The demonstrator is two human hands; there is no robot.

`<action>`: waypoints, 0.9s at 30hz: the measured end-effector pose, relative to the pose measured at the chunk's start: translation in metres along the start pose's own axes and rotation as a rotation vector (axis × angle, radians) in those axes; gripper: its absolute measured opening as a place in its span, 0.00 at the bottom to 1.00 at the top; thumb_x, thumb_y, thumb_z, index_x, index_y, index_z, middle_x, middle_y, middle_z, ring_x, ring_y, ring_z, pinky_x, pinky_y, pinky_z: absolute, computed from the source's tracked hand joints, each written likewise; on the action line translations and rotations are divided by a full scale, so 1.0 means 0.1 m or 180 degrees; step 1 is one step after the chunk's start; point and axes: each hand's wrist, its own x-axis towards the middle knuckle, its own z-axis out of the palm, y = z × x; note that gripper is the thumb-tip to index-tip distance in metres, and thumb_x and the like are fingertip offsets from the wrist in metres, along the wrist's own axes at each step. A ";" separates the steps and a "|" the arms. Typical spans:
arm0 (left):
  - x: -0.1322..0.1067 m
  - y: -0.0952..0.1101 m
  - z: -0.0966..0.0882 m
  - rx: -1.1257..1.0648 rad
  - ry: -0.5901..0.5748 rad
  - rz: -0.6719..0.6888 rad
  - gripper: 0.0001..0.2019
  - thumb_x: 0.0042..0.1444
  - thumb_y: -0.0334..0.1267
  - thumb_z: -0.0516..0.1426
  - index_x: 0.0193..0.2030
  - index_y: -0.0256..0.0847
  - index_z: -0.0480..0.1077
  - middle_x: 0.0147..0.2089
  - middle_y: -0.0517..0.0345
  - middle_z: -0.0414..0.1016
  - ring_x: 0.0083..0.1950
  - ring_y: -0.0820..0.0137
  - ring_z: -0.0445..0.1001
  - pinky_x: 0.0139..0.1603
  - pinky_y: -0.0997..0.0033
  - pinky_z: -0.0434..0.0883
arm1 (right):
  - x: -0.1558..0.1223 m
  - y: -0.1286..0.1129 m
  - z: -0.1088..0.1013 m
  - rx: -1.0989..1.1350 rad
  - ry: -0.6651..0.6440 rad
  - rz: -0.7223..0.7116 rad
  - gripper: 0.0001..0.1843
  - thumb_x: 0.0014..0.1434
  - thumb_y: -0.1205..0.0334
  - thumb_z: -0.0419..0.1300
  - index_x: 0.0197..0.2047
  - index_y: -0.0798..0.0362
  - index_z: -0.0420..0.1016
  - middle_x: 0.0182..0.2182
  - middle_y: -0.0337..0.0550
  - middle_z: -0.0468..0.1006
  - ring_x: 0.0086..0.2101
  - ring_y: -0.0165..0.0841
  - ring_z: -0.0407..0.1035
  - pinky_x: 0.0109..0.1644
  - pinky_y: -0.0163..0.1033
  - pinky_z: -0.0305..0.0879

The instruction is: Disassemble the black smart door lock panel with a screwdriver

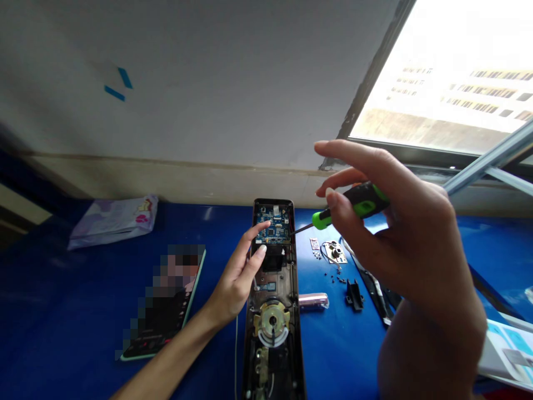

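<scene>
A long dark housing (271, 272), like that of an electronic door lock, lies lengthwise with its inside facing up. A blue circuit board (272, 222) fills its far end, and a round metal mechanism (273, 320) sits nearer me. My left hand (237, 278) holds the housing from the left, index fingertip on the board and thumb at the board's near edge; its other fingers are hidden. My right hand (400, 233) grips a black and green screwdriver (362, 204) between thumb and fingers, index finger raised. The screwdriver's tip reaches the board's right edge; exact contact cannot be made out.
Right of the housing on the blue table (328, 355) are a pink cylinder (313, 301), a small camera module (335, 251), a black bracket (353, 294), loose screws and cables (375, 289). At left lie a phone (166, 311) and a packet (114, 222). The wall (208, 111) stands behind.
</scene>
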 end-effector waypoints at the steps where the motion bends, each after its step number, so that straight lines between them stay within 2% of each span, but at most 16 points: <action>1: 0.00 0.00 0.00 0.0004 0.0001 0.0001 0.23 0.75 0.51 0.51 0.73 0.53 0.64 0.79 0.61 0.62 0.83 0.58 0.52 0.83 0.54 0.52 | 0.00 -0.01 -0.01 0.0107 -0.0029 -0.0033 0.26 0.66 0.70 0.58 0.65 0.43 0.74 0.47 0.44 0.86 0.40 0.39 0.81 0.40 0.44 0.79; 3: 0.00 0.00 0.00 0.0015 -0.0002 0.0006 0.23 0.75 0.51 0.51 0.73 0.53 0.64 0.79 0.61 0.62 0.83 0.58 0.51 0.83 0.54 0.52 | 0.00 -0.02 -0.01 0.0213 -0.0097 -0.0046 0.28 0.64 0.72 0.58 0.64 0.43 0.74 0.48 0.44 0.85 0.42 0.40 0.82 0.42 0.45 0.79; 5: 0.00 0.00 0.00 0.0016 -0.0003 0.0012 0.23 0.75 0.50 0.51 0.73 0.53 0.64 0.79 0.61 0.62 0.83 0.58 0.51 0.83 0.53 0.52 | 0.01 -0.04 0.00 0.0101 -0.0095 0.0015 0.22 0.65 0.70 0.59 0.59 0.43 0.78 0.43 0.42 0.86 0.36 0.37 0.81 0.38 0.43 0.78; 8: 0.00 0.00 0.00 0.0005 0.0010 0.0035 0.23 0.75 0.50 0.50 0.73 0.53 0.65 0.79 0.60 0.63 0.83 0.57 0.51 0.83 0.51 0.51 | 0.00 -0.03 0.03 -0.0132 0.0202 0.0088 0.05 0.68 0.59 0.65 0.45 0.46 0.83 0.29 0.38 0.84 0.22 0.31 0.72 0.26 0.41 0.70; 10: 0.00 0.00 0.00 -0.0001 0.0009 0.0039 0.23 0.75 0.50 0.51 0.72 0.54 0.65 0.79 0.60 0.63 0.83 0.57 0.51 0.84 0.51 0.50 | 0.00 -0.01 0.05 -0.0199 0.0346 0.0134 0.08 0.68 0.53 0.67 0.39 0.47 0.83 0.26 0.37 0.83 0.21 0.29 0.69 0.25 0.40 0.67; 11: 0.00 0.00 0.00 -0.0002 0.0007 0.0033 0.23 0.75 0.51 0.51 0.72 0.54 0.65 0.79 0.61 0.62 0.83 0.57 0.51 0.84 0.51 0.50 | -0.01 0.01 0.05 -0.0212 0.0341 0.0158 0.08 0.68 0.53 0.67 0.40 0.47 0.84 0.27 0.37 0.83 0.21 0.29 0.70 0.26 0.40 0.68; 13: 0.00 0.00 0.00 0.0000 0.0001 0.0016 0.22 0.75 0.51 0.51 0.72 0.54 0.65 0.79 0.61 0.62 0.83 0.58 0.51 0.84 0.52 0.50 | -0.01 0.03 0.03 -0.0186 0.0226 0.0139 0.07 0.70 0.60 0.64 0.48 0.47 0.84 0.32 0.38 0.85 0.25 0.30 0.74 0.29 0.39 0.72; 16: 0.00 0.00 -0.01 0.0022 -0.0008 0.0013 0.22 0.75 0.51 0.51 0.72 0.54 0.65 0.79 0.61 0.63 0.83 0.58 0.52 0.83 0.52 0.51 | 0.01 0.04 -0.01 -0.0017 0.0028 -0.0047 0.20 0.67 0.70 0.58 0.59 0.48 0.79 0.40 0.40 0.85 0.34 0.33 0.79 0.39 0.41 0.77; 18: 0.00 0.00 -0.01 0.0034 -0.0010 0.0018 0.23 0.75 0.51 0.51 0.72 0.54 0.65 0.79 0.61 0.62 0.83 0.58 0.51 0.83 0.52 0.51 | 0.01 0.03 -0.01 0.0030 -0.0012 -0.0094 0.22 0.66 0.71 0.58 0.59 0.47 0.78 0.42 0.42 0.86 0.39 0.37 0.81 0.42 0.43 0.79; 19: 0.01 0.00 -0.01 0.0033 -0.0008 0.0016 0.23 0.75 0.51 0.51 0.72 0.53 0.64 0.79 0.61 0.62 0.83 0.58 0.51 0.83 0.52 0.51 | 0.02 0.02 0.00 -0.0021 -0.0001 -0.0063 0.19 0.66 0.70 0.59 0.58 0.46 0.79 0.42 0.42 0.86 0.38 0.37 0.81 0.41 0.44 0.79; 23: 0.01 0.00 -0.01 -0.0003 -0.0010 0.0001 0.23 0.75 0.51 0.51 0.72 0.53 0.65 0.79 0.61 0.62 0.83 0.57 0.51 0.83 0.52 0.51 | 0.02 0.00 0.06 -0.0279 0.0207 0.0011 0.05 0.69 0.58 0.66 0.46 0.45 0.83 0.32 0.38 0.85 0.26 0.33 0.77 0.30 0.42 0.73; 25: 0.01 0.00 -0.01 -0.0017 -0.0013 0.0014 0.23 0.75 0.51 0.51 0.72 0.53 0.65 0.79 0.61 0.63 0.83 0.57 0.52 0.83 0.52 0.51 | 0.01 -0.01 0.07 -0.0242 0.0218 -0.0063 0.05 0.69 0.60 0.66 0.46 0.46 0.84 0.32 0.37 0.85 0.26 0.32 0.76 0.31 0.41 0.73; 27: 0.01 0.00 -0.01 -0.0015 -0.0017 0.0032 0.23 0.75 0.51 0.51 0.72 0.54 0.65 0.79 0.62 0.62 0.83 0.57 0.51 0.83 0.53 0.51 | 0.00 -0.02 0.06 -0.0125 0.0116 -0.0109 0.12 0.69 0.66 0.63 0.53 0.48 0.82 0.38 0.39 0.87 0.32 0.33 0.80 0.35 0.42 0.76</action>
